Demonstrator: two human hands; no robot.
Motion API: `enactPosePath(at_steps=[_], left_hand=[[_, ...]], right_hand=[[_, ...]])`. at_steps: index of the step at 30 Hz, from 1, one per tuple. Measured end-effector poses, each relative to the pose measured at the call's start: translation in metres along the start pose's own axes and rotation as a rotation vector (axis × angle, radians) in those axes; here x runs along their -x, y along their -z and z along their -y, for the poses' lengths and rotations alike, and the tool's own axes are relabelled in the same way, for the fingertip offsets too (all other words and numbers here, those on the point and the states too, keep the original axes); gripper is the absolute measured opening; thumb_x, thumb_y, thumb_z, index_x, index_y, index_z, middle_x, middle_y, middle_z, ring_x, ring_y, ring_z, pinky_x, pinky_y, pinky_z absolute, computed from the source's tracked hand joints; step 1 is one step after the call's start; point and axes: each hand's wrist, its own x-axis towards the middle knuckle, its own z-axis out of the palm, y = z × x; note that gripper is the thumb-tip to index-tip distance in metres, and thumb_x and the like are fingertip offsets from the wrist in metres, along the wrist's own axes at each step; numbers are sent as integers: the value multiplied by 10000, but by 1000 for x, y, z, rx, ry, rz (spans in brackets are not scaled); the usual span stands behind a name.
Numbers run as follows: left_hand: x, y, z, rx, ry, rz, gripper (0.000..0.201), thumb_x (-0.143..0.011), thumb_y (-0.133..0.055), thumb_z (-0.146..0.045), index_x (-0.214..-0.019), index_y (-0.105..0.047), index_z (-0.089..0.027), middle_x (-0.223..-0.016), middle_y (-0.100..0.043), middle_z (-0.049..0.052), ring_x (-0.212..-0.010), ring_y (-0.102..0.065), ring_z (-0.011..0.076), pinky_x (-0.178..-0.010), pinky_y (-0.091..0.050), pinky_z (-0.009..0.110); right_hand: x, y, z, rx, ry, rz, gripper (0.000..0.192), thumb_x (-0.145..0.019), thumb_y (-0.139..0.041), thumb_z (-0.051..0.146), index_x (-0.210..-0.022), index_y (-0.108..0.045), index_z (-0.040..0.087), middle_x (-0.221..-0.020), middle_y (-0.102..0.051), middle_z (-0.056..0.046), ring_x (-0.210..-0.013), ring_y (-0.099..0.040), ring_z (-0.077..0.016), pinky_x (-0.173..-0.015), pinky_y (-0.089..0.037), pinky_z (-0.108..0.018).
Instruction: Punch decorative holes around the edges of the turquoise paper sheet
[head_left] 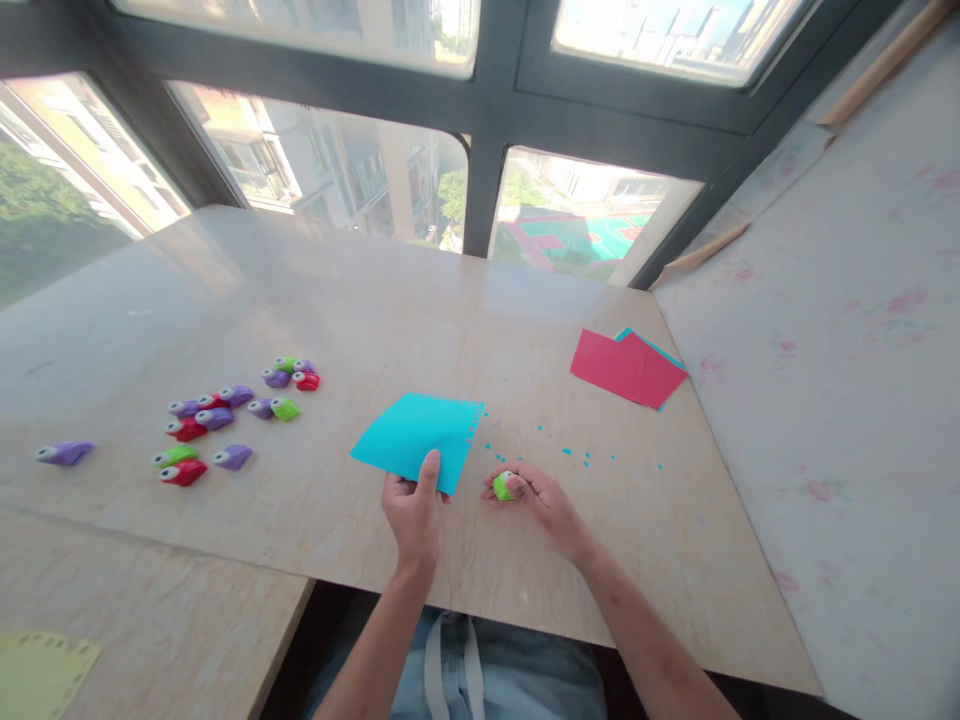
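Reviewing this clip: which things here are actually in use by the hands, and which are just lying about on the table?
In use:
left hand pinching the blue paper sheet
right hand gripping the green punch
blue punched bits scattered beside it

Lying about:
cluster of spare punches
lone purple punch
red and blue paper stack
yellow sheet

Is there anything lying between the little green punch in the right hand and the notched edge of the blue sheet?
Nothing solid: only tiny blue paper bits dot the marble tabletop between the small green plastic punch in the right hand and the turquoise paper sheet pinched by the left hand.
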Motion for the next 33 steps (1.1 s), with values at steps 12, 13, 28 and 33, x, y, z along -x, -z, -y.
enactPosePath(at_steps=[12,13,28,33], left_hand=[[-13,0,-15,286,66,-36,443,-569,-859,-359,-799,-540,-157,-648,-553,-76,-455,-453,24,-424,-360,160],[-14,1,-15,285,66,-28,442,-567,-862,-356,-804,-547,-156,-651,-560,-74,-454,-455,25,-424,-366,164],[-13,8,-11,268,117,8,487,-542,-890,-326,-915,-620,-166,-784,-673,-26,-480,-521,44,-461,-465,186],[-16,12,-16,377,157,97,358,-628,-839,-267,-794,-535,-177,-607,-531,-92,-443,-427,22,-476,-420,188]], right_hand=[[-69,-33,-5,241,296,-166,468,-919,-455,653,-927,-681,243,-1080,-688,-93,-1173,-585,-228,-1036,-405,-395],[-74,-30,-4,269,322,-187,470,-919,-453,654,-922,-677,241,-1076,-686,-96,-1186,-578,-227,-1042,-398,-391],[-74,51,13,219,368,-503,397,-899,-542,591,-965,-680,225,-1189,-662,-121,-1164,-591,-225,-1043,-397,-408],[-78,-4,3,91,280,-244,456,-897,-511,642,-994,-676,229,-1203,-662,-118,-1197,-584,-218,-1043,-412,-396]])
